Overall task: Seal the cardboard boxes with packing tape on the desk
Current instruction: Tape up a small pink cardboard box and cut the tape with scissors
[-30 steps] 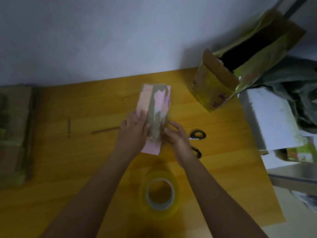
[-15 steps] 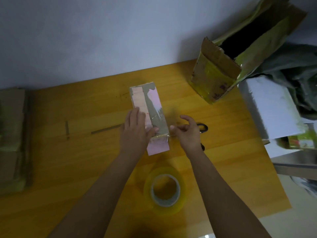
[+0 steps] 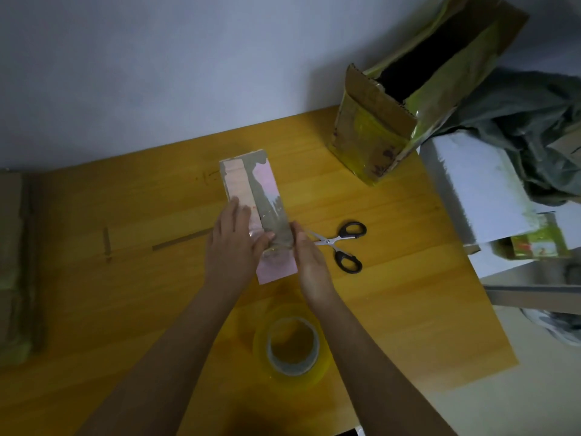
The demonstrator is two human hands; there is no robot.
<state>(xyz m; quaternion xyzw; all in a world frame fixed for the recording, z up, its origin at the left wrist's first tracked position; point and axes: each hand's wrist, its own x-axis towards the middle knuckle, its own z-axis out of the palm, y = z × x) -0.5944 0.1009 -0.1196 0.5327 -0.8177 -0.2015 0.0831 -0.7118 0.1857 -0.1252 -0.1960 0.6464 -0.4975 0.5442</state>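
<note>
A small pink and grey cardboard box lies flat on the yellow desk, its top partly covered with clear tape. My left hand lies flat on the box's near half, thumb pressing on the tape. My right hand touches the box's right edge with straight fingers, pressing the tape end down. A roll of clear packing tape stands on the desk just in front of my arms.
Black-handled scissors lie right of the box. A large open cardboard box wrapped in yellowish tape stands at the back right. Flattened cardboard is stacked at the left edge. White blocks and grey cloth sit right of the desk.
The box was turned down flat onto the desk. My right hand drew away to the right, then came back to the box's right edge. My left hand stayed pressing on top.
</note>
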